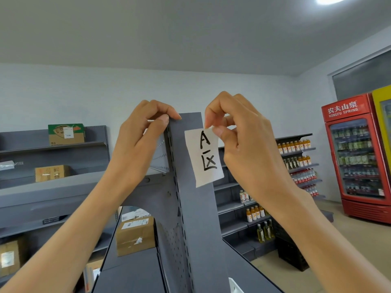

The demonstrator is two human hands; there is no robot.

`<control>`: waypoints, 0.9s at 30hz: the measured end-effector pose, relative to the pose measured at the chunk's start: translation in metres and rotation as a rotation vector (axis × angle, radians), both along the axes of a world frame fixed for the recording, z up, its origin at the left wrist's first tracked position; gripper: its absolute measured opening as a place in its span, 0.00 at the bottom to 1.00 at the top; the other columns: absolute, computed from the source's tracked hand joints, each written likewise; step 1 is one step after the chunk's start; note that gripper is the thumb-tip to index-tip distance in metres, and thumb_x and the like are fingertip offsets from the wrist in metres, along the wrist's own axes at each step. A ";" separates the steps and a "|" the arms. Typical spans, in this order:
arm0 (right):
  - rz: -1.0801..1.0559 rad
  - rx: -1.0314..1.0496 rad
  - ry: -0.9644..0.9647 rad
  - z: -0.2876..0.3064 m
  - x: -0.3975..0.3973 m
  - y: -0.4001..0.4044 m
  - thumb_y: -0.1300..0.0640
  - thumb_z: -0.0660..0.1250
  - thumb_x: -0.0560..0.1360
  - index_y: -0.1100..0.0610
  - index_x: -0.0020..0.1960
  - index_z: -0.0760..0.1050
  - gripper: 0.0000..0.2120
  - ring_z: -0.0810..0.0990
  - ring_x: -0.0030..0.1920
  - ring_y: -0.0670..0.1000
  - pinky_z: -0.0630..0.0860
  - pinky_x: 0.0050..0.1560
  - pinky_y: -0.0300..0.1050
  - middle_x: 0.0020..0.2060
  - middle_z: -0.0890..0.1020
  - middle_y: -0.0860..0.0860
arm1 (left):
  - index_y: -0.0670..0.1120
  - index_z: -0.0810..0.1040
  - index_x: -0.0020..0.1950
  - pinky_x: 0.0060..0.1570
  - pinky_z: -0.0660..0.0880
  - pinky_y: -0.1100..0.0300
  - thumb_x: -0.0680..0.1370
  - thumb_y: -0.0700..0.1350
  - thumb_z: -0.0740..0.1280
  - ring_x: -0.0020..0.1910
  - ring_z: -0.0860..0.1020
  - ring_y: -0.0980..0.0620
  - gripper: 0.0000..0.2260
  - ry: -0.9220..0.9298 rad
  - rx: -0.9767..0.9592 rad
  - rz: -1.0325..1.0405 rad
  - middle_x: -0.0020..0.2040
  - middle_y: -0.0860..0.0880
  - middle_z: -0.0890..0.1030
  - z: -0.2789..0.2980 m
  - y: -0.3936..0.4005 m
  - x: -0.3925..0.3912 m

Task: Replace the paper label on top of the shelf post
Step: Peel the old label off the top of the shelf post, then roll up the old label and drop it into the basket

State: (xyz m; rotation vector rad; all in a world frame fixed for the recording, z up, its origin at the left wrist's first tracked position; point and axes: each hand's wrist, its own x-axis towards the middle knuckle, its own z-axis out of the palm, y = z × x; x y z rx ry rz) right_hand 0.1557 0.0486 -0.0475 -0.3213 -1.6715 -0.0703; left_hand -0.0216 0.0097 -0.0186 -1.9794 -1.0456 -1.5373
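Your left hand [139, 132] gripped the top left corner of the grey shelf post [190, 187], thumb and fingers closed over its slotted edge. Your right hand [239, 136] pinched the top right corner of the paper label [204, 157] between thumb and forefinger. The white slip, marked "A-区" in black, hung tilted in front of the post's upper right edge, just below its top; whether it touched the metal, you could not tell from here.
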 end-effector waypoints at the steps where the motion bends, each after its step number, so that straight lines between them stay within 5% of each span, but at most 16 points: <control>1: 0.002 0.002 0.001 0.000 0.001 -0.001 0.75 0.62 0.76 0.41 0.42 0.65 0.27 0.74 0.52 0.46 0.81 0.39 0.48 0.46 0.76 0.46 | 0.47 0.79 0.51 0.49 0.68 0.70 0.82 0.39 0.56 0.51 0.76 0.54 0.12 -0.006 0.012 0.009 0.52 0.47 0.81 0.000 0.000 0.000; 6: 0.027 0.012 0.035 0.005 0.006 -0.002 0.71 0.64 0.78 0.41 0.42 0.65 0.25 0.76 0.54 0.45 0.83 0.39 0.47 0.47 0.75 0.45 | 0.50 0.76 0.60 0.53 0.66 0.76 0.85 0.44 0.57 0.57 0.74 0.67 0.10 0.043 0.123 0.154 0.59 0.54 0.79 -0.011 -0.002 0.009; 9: 0.054 0.030 0.073 0.007 0.012 0.001 0.70 0.66 0.78 0.43 0.43 0.66 0.22 0.80 0.50 0.49 0.83 0.39 0.46 0.45 0.75 0.44 | 0.57 0.67 0.66 0.63 0.64 0.74 0.83 0.48 0.60 0.67 0.70 0.61 0.13 0.088 0.210 0.132 0.67 0.53 0.72 -0.031 -0.007 0.025; 11: 0.078 0.025 0.084 0.008 0.017 0.004 0.69 0.67 0.78 0.44 0.43 0.67 0.21 0.79 0.49 0.48 0.82 0.38 0.44 0.45 0.76 0.44 | 0.61 0.64 0.65 0.61 0.69 0.69 0.80 0.46 0.64 0.64 0.73 0.57 0.17 0.088 0.234 0.085 0.64 0.54 0.71 -0.046 -0.010 0.040; 19: 0.183 -0.026 0.033 0.010 0.047 0.024 0.70 0.65 0.78 0.47 0.44 0.70 0.18 0.82 0.47 0.51 0.79 0.42 0.44 0.47 0.79 0.47 | 0.56 0.81 0.53 0.49 0.76 0.74 0.76 0.38 0.71 0.49 0.83 0.62 0.13 -0.138 0.040 0.025 0.51 0.61 0.85 -0.058 0.004 0.070; 27: 0.135 -0.063 -0.079 0.020 0.068 0.052 0.60 0.68 0.78 0.45 0.45 0.75 0.10 0.78 0.52 0.40 0.72 0.47 0.29 0.50 0.79 0.40 | 0.59 0.82 0.49 0.49 0.81 0.65 0.73 0.37 0.73 0.45 0.85 0.58 0.15 -0.269 -0.055 -0.008 0.48 0.60 0.86 -0.055 0.020 0.091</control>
